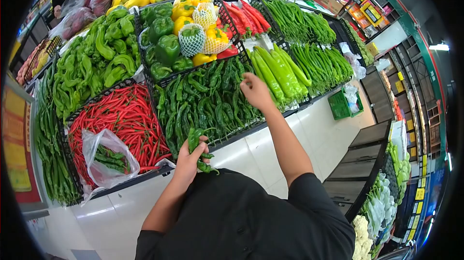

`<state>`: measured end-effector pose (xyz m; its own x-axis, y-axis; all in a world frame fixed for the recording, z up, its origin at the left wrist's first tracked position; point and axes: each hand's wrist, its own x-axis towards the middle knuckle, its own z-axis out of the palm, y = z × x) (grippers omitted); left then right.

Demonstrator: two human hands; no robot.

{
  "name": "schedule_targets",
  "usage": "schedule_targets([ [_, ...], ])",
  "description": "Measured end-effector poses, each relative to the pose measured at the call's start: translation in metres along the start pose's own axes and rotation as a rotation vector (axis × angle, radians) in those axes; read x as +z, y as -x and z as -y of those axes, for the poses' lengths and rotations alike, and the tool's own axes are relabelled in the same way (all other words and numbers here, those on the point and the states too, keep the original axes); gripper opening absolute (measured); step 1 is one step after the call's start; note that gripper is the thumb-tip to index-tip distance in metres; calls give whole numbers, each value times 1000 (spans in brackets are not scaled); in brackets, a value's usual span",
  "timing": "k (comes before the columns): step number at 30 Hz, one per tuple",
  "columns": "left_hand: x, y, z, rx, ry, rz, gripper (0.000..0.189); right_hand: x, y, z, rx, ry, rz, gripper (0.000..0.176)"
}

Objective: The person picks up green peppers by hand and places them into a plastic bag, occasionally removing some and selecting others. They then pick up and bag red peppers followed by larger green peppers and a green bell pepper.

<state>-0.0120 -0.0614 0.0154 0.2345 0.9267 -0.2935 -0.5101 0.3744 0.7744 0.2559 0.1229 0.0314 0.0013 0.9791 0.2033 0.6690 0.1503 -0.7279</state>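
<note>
My left hand [191, 159] is closed around a few dark green wrinkled chili peppers [194, 140], near the front edge of the display. Over the right side of the dark green pepper pile [208, 95] is my right hand [256, 91], its fingers curled together. Whatever those fingers may hold is too small or hidden to make out. A clear plastic bag [110, 161] with more dark green peppers inside lies on the heap of red chilies [118, 112], left of my left hand. Large light green peppers [278, 72] lie just right of my right hand.
Behind the pile are green bell peppers [168, 49] and net-wrapped yellow ones [215, 42]. Green peppers [99, 49] fill the left crate; long thin green peppers [319, 64] lie at the right. A green basket [344, 103] stands on the floor. Another vegetable shelf [360, 163] is at right.
</note>
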Motion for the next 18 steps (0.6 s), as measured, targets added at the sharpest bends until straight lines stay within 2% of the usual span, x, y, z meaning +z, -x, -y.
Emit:
schedule_targets([
  [2, 7, -3, 1, -23, -38, -10, 25, -6, 32, 23, -59, -190, 219, 32],
  [4, 16, -7, 3, -4, -75, 13, 27, -8, 65, 44, 3, -272, 470, 33],
  [7, 21, -16, 8, 1, -135, 59, 28, 0, 101, 53, 32, -454, 598, 37],
  [13, 36, -28, 10, -25, -195, 111, 27, 10, 127, 39, 162, -574, 464, 33],
  [18, 38, -32, 1, 53, -153, 75, 32, 7, 110, 39, 47, -441, 246, 32],
])
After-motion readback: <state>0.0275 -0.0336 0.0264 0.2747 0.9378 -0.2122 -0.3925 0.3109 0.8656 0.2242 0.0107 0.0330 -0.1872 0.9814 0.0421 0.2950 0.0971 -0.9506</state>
